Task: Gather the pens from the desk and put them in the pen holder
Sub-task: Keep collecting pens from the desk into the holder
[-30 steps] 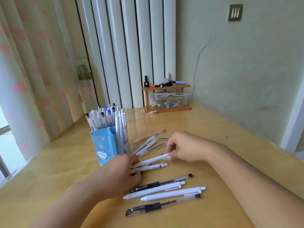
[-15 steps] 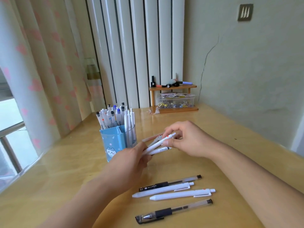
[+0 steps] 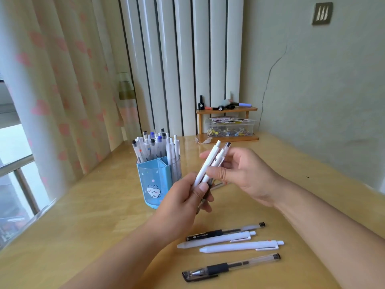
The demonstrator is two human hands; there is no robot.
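A blue pen holder (image 3: pixel 153 180) with a cat drawing stands on the wooden desk, packed with several pens. Just right of it, above the desk, a bundle of pens (image 3: pixel 210 163) points up and to the right. My left hand (image 3: pixel 187 203) grips the bundle's lower end. My right hand (image 3: pixel 243 174) pinches its middle with thumb and fingers. Several more pens lie flat on the desk (image 3: pixel 302 184) in front of me: a black-grip pen (image 3: pixel 225 231), two white pens (image 3: pixel 216 239) (image 3: pixel 241 246) and a clear gel pen (image 3: pixel 231 266).
A small wooden shelf (image 3: pixel 227 110) with a clear box of clips (image 3: pixel 230 128) stands at the back against the radiator. A curtain and window are on the left. The wall runs along the desk's right side.
Both hands lifted a bundle of pens off the desk and tilted it more upright, beside the holder. The pens nearest me stayed put.
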